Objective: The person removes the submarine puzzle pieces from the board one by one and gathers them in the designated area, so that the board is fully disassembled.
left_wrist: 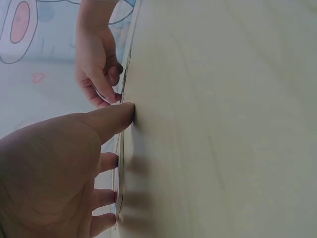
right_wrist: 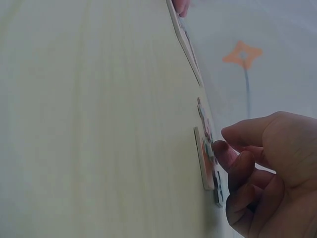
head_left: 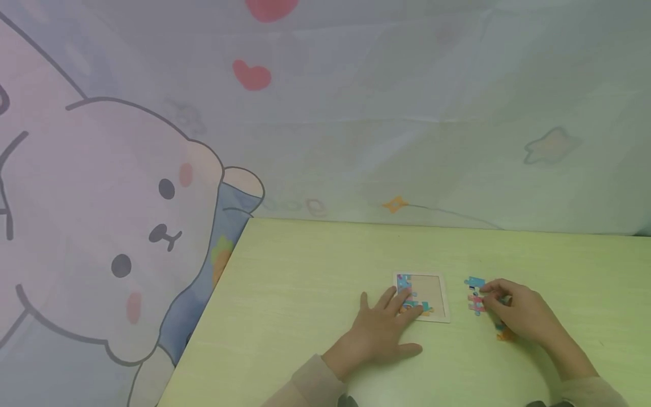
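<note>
A small square puzzle tray (head_left: 445,302) with a pale rim lies on the table, with joined jigsaw pieces (head_left: 404,281) along its left and lower sides. My left hand (head_left: 381,330) rests on its left part, fingers spread and covering some pieces. To the right of the tray lie loose jigsaw pieces: a blue one (head_left: 476,281), a pink one (head_left: 476,304) and an orange one (head_left: 504,336). Over them is my right hand (head_left: 519,311), fingers bent and fingertips at the pieces. In the right wrist view, loose pieces (right_wrist: 204,163) lie beside its fingertips, with no piece visible between them.
The pale yellow-green table (head_left: 305,271) reaches back to a printed cloth (head_left: 356,141) with a cartoon animal (head_left: 102,226) at the left. Bare tabletop lies left of the tray and behind it.
</note>
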Tool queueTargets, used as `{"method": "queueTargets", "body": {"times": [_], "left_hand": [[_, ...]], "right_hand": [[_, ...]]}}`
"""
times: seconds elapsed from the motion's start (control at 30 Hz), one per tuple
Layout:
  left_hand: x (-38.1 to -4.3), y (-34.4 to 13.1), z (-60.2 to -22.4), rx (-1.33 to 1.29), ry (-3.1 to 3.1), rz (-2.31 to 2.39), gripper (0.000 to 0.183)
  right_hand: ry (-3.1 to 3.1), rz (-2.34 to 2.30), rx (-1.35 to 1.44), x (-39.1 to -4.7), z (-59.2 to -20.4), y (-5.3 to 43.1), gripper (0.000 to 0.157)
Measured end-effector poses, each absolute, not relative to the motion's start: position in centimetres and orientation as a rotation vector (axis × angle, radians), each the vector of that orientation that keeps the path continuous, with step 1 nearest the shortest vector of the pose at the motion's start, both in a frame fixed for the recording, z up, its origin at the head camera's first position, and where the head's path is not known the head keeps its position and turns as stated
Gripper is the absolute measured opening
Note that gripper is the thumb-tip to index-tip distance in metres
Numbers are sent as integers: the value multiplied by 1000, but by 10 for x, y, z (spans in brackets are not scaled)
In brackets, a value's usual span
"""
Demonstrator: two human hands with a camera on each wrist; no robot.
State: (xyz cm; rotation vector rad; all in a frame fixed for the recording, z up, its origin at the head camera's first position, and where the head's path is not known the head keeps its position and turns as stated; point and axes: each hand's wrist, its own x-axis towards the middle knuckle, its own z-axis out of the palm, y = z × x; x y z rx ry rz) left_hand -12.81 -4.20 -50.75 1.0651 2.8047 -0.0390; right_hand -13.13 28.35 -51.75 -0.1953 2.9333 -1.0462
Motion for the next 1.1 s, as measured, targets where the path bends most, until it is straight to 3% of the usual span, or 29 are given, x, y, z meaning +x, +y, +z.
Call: {"method": "queueTargets", "body": {"times": [0.57,0.83,1.1], "left_hand": [[-126,-48,-512,1078,2819,-22,77],[-126,-57,-515,1031,2834,-73,79],[-126,-62,-513,1014,2830,-66,79]], "right_hand": [[2843,-1150,-353,-135,-501,236,27],[2778,-1107,-354,-136,-502,211,23],[2805,-1006,-338,-132,-498,191,29]]}}
